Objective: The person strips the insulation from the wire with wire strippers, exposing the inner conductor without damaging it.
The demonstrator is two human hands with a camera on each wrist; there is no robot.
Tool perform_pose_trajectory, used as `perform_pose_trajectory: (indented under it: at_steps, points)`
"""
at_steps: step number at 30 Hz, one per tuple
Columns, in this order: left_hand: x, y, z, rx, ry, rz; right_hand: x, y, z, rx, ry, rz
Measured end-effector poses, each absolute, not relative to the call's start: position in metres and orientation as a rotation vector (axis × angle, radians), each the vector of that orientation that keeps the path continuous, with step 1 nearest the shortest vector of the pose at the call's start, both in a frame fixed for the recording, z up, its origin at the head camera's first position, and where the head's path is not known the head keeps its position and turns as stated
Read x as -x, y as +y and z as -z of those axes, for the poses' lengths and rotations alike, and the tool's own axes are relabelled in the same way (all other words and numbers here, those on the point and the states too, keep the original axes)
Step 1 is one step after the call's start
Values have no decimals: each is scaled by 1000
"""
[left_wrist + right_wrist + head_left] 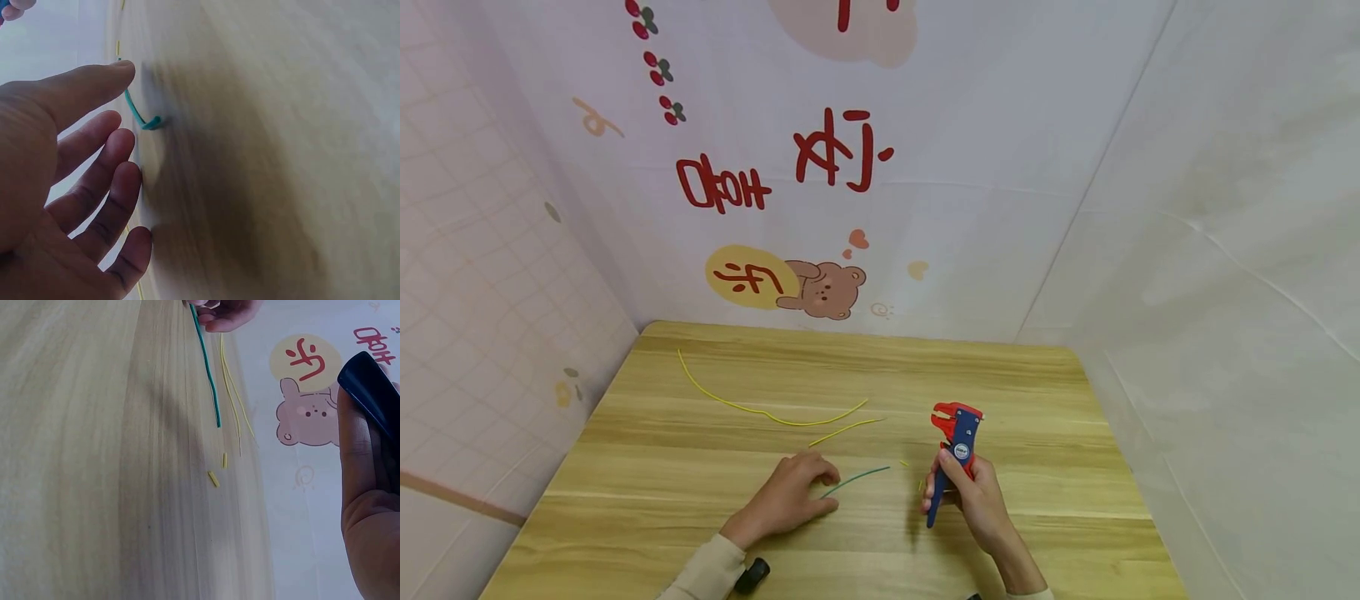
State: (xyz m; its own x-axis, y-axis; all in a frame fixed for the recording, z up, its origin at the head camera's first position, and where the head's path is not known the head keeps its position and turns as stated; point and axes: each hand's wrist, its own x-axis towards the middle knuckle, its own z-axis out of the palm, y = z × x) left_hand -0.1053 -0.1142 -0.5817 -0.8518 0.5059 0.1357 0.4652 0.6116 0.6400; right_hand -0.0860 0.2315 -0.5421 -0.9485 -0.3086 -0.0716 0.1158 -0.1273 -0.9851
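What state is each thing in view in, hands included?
Left hand: fingers loosely bent, gripping nothing
Right hand: gripping the wire stripper
Wire stripper: held, jaws apart
Green wire: gently curved, ungripped
Long yellow wire: lying curved
Short yellow wire: slightly curved, one tip apparently bare
Two yellow bits: lying loose

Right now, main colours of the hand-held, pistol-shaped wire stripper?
Dark blue and red; the wire stripper shows best in the head view.

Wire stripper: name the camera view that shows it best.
Head view: the wire stripper shows nearly whole, gripped in the right hand. The right wrist view shows only part of its dark blue handle; the left wrist view, just a corner sliver.
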Motion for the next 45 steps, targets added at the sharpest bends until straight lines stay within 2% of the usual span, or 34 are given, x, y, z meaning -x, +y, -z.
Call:
perform_pose_trajectory:
  at_steps: [45]
  points:
    - [107,-105,585,-738,2855,-989,87,230,546,209,1842,2129]
